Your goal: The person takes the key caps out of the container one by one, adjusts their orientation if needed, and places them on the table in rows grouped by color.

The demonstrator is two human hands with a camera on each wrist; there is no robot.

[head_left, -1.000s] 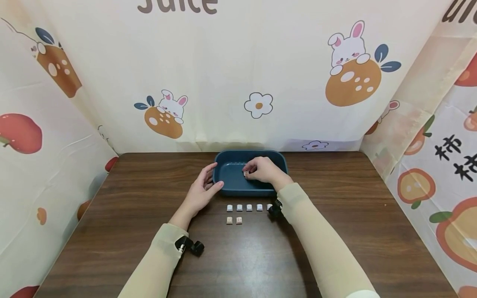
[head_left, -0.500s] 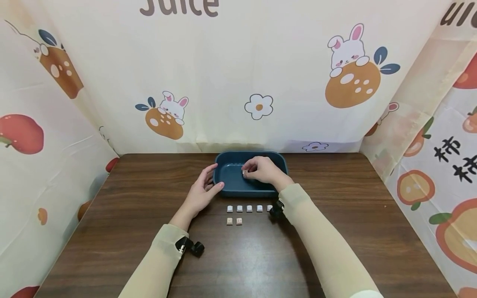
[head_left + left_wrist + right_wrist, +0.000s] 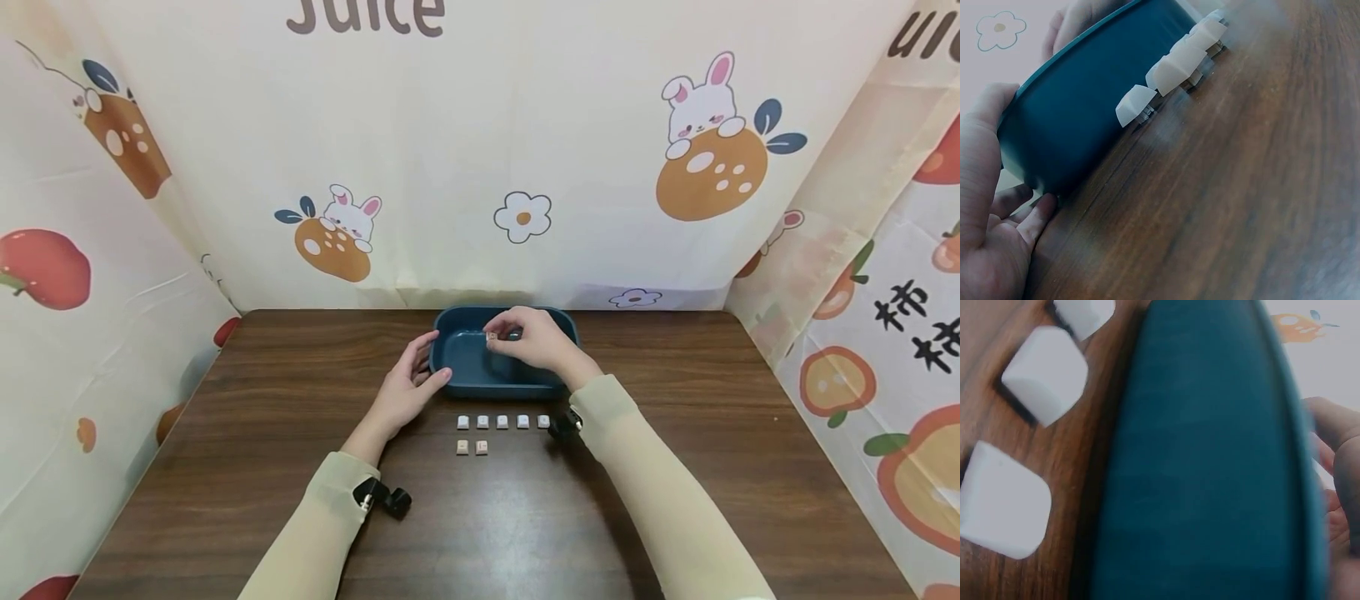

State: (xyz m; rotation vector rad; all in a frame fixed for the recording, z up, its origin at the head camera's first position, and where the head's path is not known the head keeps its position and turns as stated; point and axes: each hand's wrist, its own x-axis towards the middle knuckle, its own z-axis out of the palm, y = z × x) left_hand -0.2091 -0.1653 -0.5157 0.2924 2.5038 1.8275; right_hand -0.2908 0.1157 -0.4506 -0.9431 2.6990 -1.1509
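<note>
My right hand (image 3: 536,337) pinches a small beige keycap (image 3: 492,337) between thumb and fingers, over the inside of a dark blue rectangular tray (image 3: 495,390). My left hand (image 3: 405,392) holds the tray's left end, its thumb at the near corner and its fingers along the side. In the left wrist view the thumb (image 3: 985,125) lies at the rim while fingertips reach the tray's base. In the right wrist view the tray's wall hides the keycap, and only part of the right hand (image 3: 1341,469) shows past the rim.
Just in front of the tray stands a row of several white keycaps (image 3: 502,422). Two beige keycaps (image 3: 472,448) sit closer to me, below the row's left end. The wooden table (image 3: 300,350) backs onto a printed curtain (image 3: 450,250).
My right hand has risen slightly within the tray, and the keycap has come up with it. My left hand keeps its place at the tray's end.
</note>
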